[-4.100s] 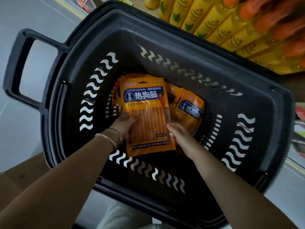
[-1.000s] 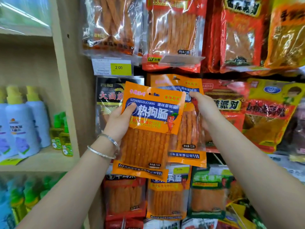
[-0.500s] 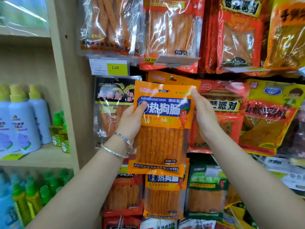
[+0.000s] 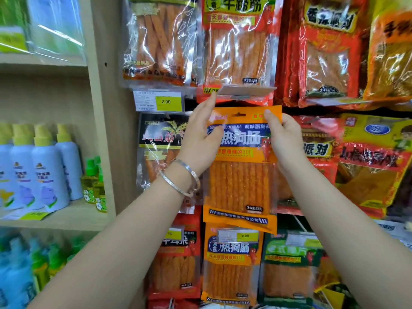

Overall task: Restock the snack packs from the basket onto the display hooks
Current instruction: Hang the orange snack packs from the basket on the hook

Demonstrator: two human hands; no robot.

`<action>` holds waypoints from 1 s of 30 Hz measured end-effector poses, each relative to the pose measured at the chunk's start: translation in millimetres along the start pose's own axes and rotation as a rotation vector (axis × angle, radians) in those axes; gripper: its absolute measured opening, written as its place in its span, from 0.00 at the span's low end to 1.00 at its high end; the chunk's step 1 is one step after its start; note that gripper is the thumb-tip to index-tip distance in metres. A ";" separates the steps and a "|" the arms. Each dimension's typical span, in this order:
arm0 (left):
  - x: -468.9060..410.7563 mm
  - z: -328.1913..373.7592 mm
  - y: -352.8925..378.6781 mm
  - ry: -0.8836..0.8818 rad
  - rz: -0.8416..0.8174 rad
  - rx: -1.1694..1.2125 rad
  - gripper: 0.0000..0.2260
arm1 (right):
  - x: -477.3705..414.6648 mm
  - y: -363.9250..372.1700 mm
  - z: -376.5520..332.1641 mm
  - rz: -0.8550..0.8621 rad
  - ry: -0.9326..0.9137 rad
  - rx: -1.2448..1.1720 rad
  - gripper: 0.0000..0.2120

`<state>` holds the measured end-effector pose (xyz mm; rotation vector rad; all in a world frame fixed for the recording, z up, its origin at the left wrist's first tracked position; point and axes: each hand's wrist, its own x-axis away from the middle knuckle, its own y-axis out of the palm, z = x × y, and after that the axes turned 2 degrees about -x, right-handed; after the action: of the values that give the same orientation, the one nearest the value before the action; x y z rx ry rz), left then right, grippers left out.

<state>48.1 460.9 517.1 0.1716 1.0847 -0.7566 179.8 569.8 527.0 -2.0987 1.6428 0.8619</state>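
An orange snack pack (image 4: 239, 186) with a blue label and a clear window of orange sticks hangs upright against the display wall. My left hand (image 4: 201, 141) grips its upper left corner, index finger pointing up to the clear tag holder (image 4: 245, 91) above. My right hand (image 4: 284, 141) pinches its upper right corner. The hang hole at the pack's top sits just under that tag holder; the hook itself is hidden. A matching orange pack (image 4: 231, 264) hangs in the row below. The basket is out of view.
Other snack packs crowd the wall: clear ones (image 4: 158, 41) upper left, red ones (image 4: 327, 52) upper right, a black-topped pack (image 4: 160, 148) to the left. A wooden shelf post (image 4: 104, 130) stands left, with blue spray bottles (image 4: 44, 170) beyond. A yellow price tag (image 4: 166, 101) reads 2.00.
Both hands raised the orange pack from mid-wall up to just under the tag holder, sliding to its top corners. Earlier still, the pack came out of the black basket.
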 end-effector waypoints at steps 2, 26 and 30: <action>-0.4 1.5 2.4 0.002 -0.002 0.005 0.28 | -6.3 4.2 -1.1 0.002 0.015 0.024 0.17; 102.7 -118.5 33.3 -0.014 -0.436 -0.534 0.34 | 58.9 -33.2 126.4 -0.160 -0.638 1.126 0.35; 86.8 -131.6 45.1 -0.061 -0.463 -0.578 0.37 | 43.3 -28.0 136.6 -0.180 -0.610 1.273 0.38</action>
<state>1.4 516.3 370.0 -0.6080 1.2571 -0.8165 178.5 627.1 392.7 -0.9265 1.1081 0.1856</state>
